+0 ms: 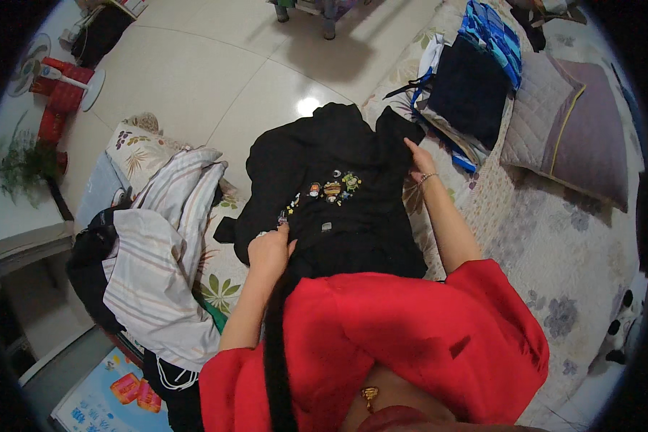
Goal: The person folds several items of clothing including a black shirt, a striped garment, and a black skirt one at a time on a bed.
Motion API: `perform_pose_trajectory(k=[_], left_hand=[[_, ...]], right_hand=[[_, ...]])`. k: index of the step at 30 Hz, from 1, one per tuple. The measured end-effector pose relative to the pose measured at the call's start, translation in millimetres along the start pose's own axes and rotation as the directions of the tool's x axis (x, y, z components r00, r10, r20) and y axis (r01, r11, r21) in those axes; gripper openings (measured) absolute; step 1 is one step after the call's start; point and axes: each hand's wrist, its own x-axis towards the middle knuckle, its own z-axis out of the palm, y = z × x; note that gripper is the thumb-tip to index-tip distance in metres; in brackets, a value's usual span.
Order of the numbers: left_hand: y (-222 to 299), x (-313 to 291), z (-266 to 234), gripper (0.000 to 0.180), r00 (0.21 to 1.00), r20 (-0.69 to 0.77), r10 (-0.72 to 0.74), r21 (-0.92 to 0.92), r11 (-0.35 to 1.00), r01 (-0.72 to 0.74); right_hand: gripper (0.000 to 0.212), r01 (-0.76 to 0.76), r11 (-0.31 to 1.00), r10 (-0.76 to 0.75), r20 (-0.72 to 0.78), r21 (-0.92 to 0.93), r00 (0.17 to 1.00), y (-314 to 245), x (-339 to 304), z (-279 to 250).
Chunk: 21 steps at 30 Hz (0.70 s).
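On the black garment [335,216], left hand [268,253] lies half-curled, grip unclear; right hand [422,163] loosely holds its edge.

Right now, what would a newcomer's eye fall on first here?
A black fabric garment with small colourful cartoon motifs lies spread in the centre, the left hand and right hand on it. The person's bright red top fills the lower middle. A rumpled white striped cloth lies at the left.

Grey cushion [599,137]: on the right, with yellow trim.
Flowered cover [576,266]: pale, spread along the right.
Green plant [27,164]: left, fine-leaved.
Red boxes [63,99]: far left, beyond the plant.
Tiled floor [194,61]: far side, pale, glossy.
Blue carton [97,399]: near left, printed.
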Motion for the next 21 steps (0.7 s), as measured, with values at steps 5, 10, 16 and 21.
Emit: perform_pose_trajectory(k=[5,10,16,21], left_hand=[[-2,-10,6,0.02,0.999,0.003,-0.035,0.065,0.997,0.035],[7,-44,4,0.019,0.949,-0.163,-0.27,-0.138,0.959,0.249],[6,-61,15,0.018,0.957,-0.226,-0.183,-0.279,0.953,0.116],[3,-69,9,0.012,0.847,-0.09,-0.525,-0.908,0.392,0.146]], right_hand=[[0.033,0.451,0.736,-0.369,-0.258,0.505,0.893,-72,-62,-8],[0.049,0.662,0.729,-0.464,-0.587,0.171,0.663,-104,-91,-30],[0.033,0.758,0.648,-0.62,-0.527,0.073,0.581,-108,-101,21],[0.029,0.921,-0.21,-0.805,0.593,-0.328,0.028,-97,-181,110]])
